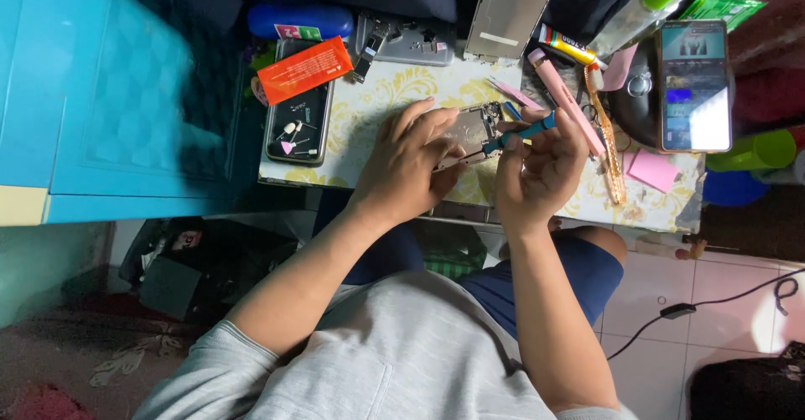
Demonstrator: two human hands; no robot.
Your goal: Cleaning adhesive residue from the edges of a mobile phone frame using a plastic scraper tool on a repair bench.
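**Opened phone on the work table, both hands engaged**

Landmark: the opened phone (474, 128), back cover off, internals exposed, lying flat on the small floral-patterned table (377, 101) near its front edge.

Left hand (411, 164): rests on the near left part of the phone, fingers together and pressed down across the body, thumb against its near edge. Pinning it flat.

Right hand (541, 168): just right of the phone. Fingers curled together, clamped on a blue-handled screwdriver (524, 131). The tool lies nearly level, tip pointing left and meeting the phone's right side. The exact contact point is too small to tell.

Around the phone:
- Right of it, just beyond the right hand: a pink pry tool (563, 93) lying diagonally, a wooden ruler (610, 147) beside that, and a pink sticky-note pad (652, 170).
- Further right: a lit smartphone (694, 85), screen on, propped over a dark round object.
- Behind it: a grey metal plate (510, 9) standing on edge, and a silver phone frame (411, 43).
- Left of it: a dark tray (298, 131) holding small tools, with an orange card (304, 70) across its far end.
- Far left: a blue cabinet (109, 93), touching the table's side.
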